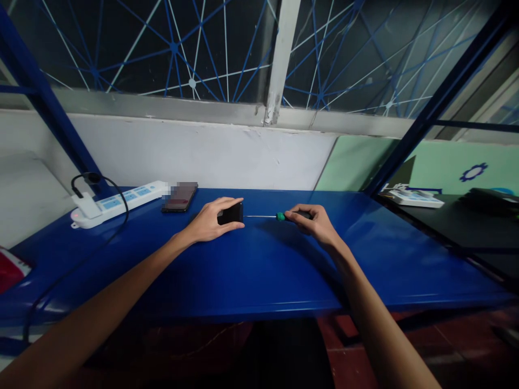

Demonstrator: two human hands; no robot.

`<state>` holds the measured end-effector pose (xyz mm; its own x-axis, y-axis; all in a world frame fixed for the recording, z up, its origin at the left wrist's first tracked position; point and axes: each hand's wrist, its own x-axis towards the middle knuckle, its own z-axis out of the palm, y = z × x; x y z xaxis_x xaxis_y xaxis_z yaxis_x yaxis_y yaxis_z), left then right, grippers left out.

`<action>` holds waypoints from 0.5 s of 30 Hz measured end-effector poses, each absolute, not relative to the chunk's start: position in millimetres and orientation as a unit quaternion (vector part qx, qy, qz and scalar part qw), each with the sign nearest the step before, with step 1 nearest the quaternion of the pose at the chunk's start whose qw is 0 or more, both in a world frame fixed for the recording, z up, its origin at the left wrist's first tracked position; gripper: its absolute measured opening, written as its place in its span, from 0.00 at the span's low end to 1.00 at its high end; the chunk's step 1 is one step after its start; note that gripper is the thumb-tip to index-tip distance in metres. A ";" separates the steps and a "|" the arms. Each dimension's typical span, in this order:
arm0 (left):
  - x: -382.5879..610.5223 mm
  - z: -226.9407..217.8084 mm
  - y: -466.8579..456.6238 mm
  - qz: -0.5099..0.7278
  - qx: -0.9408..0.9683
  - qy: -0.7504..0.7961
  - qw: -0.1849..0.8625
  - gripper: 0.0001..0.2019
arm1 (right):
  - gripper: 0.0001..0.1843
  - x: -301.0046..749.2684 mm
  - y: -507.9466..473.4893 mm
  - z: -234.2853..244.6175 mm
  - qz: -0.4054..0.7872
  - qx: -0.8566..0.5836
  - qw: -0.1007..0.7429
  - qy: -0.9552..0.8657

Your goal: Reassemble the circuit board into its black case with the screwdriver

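Note:
Near the middle of the blue table (pixel 259 270), my left hand (pixel 208 220) is closed around a small black box-like object (pixel 232 214), thumb on the near side and fingers on the far side. My right hand (pixel 314 220) grips a screwdriver (pixel 280 216) with a green and black handle. Its thin metal shaft lies level and points left. The tip meets or nearly meets the right face of the black object; whether they touch I cannot tell. My palm hides part of the object, and my right fingers cover much of the handle.
A white power strip (pixel 133 195) with a plugged-in adapter (pixel 87 204) and black cable (pixel 95 240) lies at the left. Beside it rests a dark phone (pixel 180 197). A red and white item (pixel 12 270) sits at the left edge. Blue posts (pixel 409 140) flank the table.

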<state>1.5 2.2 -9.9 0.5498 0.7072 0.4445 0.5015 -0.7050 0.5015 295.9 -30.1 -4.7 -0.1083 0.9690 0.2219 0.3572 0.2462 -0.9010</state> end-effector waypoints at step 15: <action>2.8 -14.8 4.2 0.317 0.871 0.351 0.137 0.31 | 0.18 292.4 -32.2 -2.9 0.318 -0.511 0.422 -0.678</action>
